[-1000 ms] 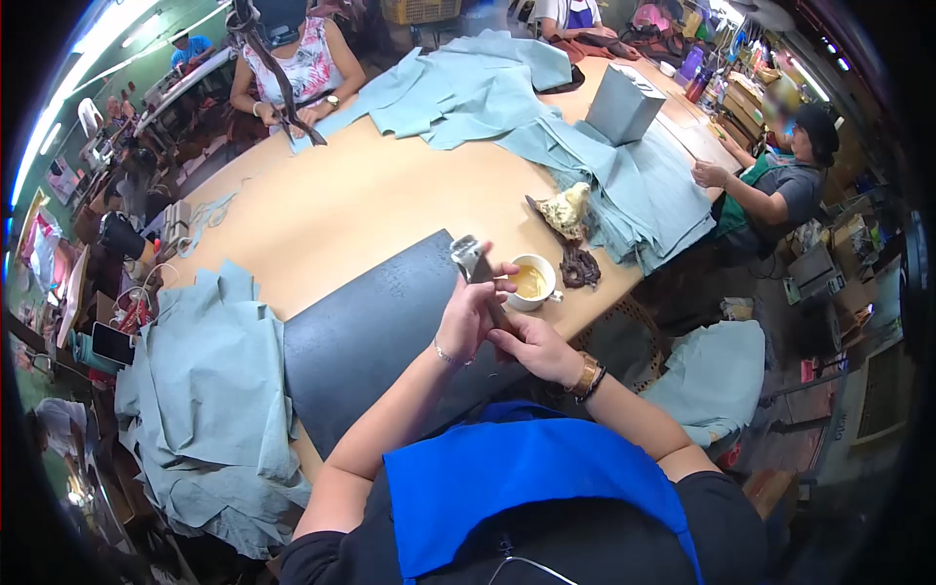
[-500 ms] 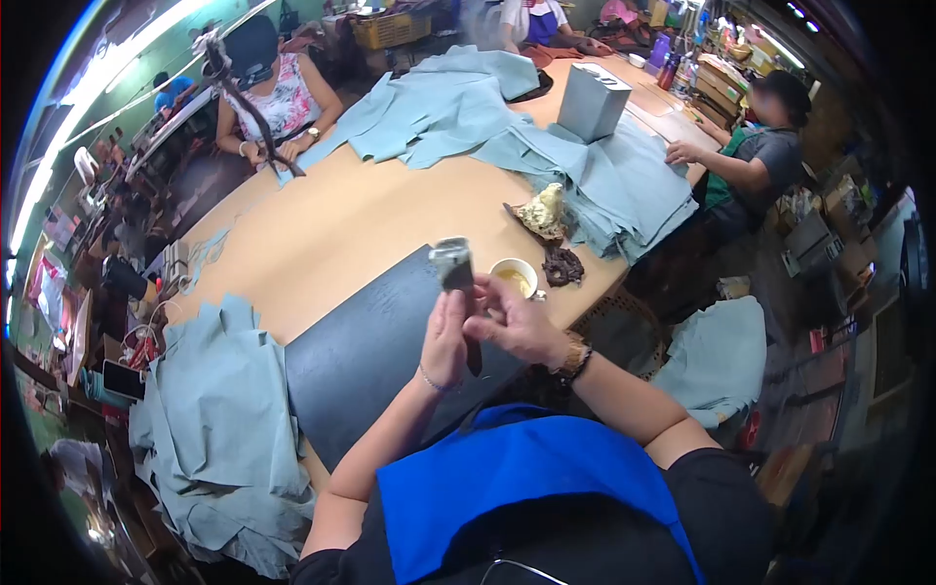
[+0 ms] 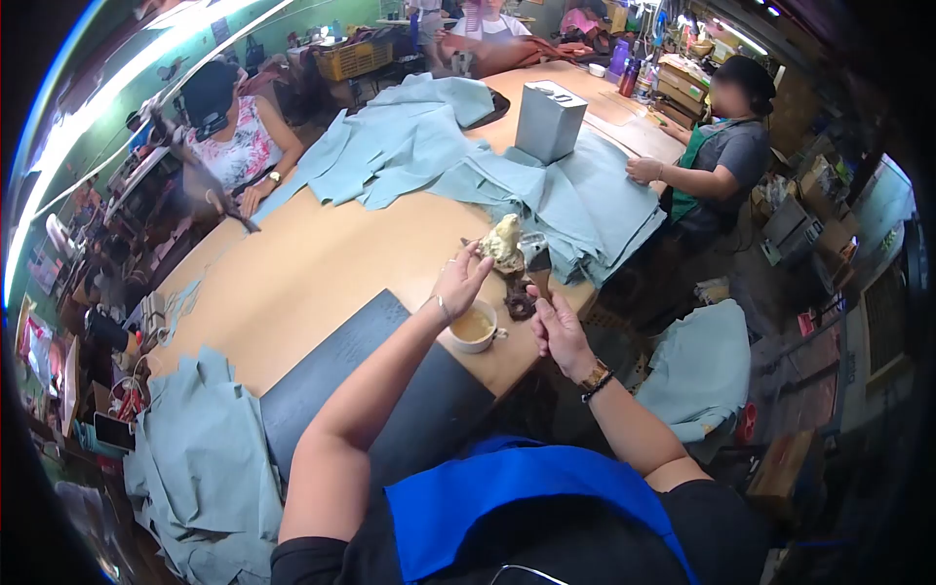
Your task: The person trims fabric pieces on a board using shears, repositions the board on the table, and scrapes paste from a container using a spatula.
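Observation:
My left hand (image 3: 460,285) is stretched out over the table, fingers extended, close to a pale yellowish lump (image 3: 505,242) that sits on something dark. Whether the fingertips touch the lump I cannot tell. My right hand (image 3: 561,334) is closed around the brown handle of a flat tool (image 3: 542,282) with a shiny end, pointing away from me; its exact kind is unclear. Below my left hand stands a white cup (image 3: 475,343) with yellowish liquid inside. Beside the cup lies a dark brown crumpled thing (image 3: 522,302).
A dark flat board (image 3: 356,366) lies before me on the tan table (image 3: 302,263). Blue-grey leather pieces (image 3: 400,146) spread across the far side, with a metal block (image 3: 549,122) on them. More pieces (image 3: 200,448) lie at left. Co-workers sit far left and right.
My hands were together around the shiny-ended tool over the dark board. They have parted and moved forward; the tool is now in my right hand, while my left reaches towards the lump.

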A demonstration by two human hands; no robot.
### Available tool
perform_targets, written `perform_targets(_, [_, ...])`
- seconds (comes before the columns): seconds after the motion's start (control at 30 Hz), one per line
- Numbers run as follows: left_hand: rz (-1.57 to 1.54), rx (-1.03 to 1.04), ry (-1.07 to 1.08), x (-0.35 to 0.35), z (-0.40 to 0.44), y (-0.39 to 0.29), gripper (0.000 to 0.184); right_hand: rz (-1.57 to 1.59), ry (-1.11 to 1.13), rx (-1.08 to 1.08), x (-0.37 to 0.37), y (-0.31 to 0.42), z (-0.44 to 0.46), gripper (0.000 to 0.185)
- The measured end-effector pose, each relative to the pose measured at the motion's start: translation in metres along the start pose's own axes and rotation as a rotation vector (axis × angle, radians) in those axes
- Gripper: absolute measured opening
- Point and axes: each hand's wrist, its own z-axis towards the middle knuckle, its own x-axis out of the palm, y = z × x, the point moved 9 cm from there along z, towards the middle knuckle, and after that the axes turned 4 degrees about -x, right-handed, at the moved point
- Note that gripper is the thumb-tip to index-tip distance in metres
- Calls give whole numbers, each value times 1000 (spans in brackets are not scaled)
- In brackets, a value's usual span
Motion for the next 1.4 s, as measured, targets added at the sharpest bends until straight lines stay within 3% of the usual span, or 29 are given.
perform_targets(0.07, [340,-70,2,14,37,21,75,-36,-56,57,-30,-6,5,35])
perform_targets(0.2, [683,24,-119,49,99,44,94,32,-62,145,-55,-20,9,34])
perform_targets(0.3, [501,-207,169,63,119,50,94,13,-50,156,-60,-21,11,30])
perform_targets(0.33, [427,-96,42,64,125,59,82,17,-34,107,-62,-21,15,31])
perform_targets(0.47, [-51,52,-182,38,117,84,64,-119,-55,51,-66,-11,21,35])
perform_targets(0.57, [-161,144,-288,-40,47,22,57,-193,48,-24,-37,5,23,31])
perform_targets(0.67, [-297,-4,-249,-107,-56,-6,52,-207,225,-150,18,-9,25,41])
perform_targets(0.73, [-180,-125,-308,-143,-126,16,55,-353,394,-216,78,6,9,46])
perform_targets(0.77, [-149,-169,-356,-157,-158,35,57,-444,425,-460,108,6,3,46])
perform_targets(0.83, [120,-233,-514,-185,-216,82,59,-454,495,-587,159,-12,-6,48])
perform_targets(0.9, [123,-315,-532,-195,-254,115,58,-543,577,-532,203,-25,-10,48])
perform_targets(0.97, [4,-324,-571,-199,-267,110,55,-589,593,-605,243,-41,-4,46])
perform_targets(1.03, [-274,-162,-601,-194,-264,126,52,-634,598,-614,275,-63,6,46])
perform_targets(1.13, [-253,-187,-661,-200,-265,158,47,-890,630,-564,301,-69,4,47])
perform_targets(1.4, [-115,-226,-653,-204,-257,163,46,-989,661,-574,281,-65,-22,46])
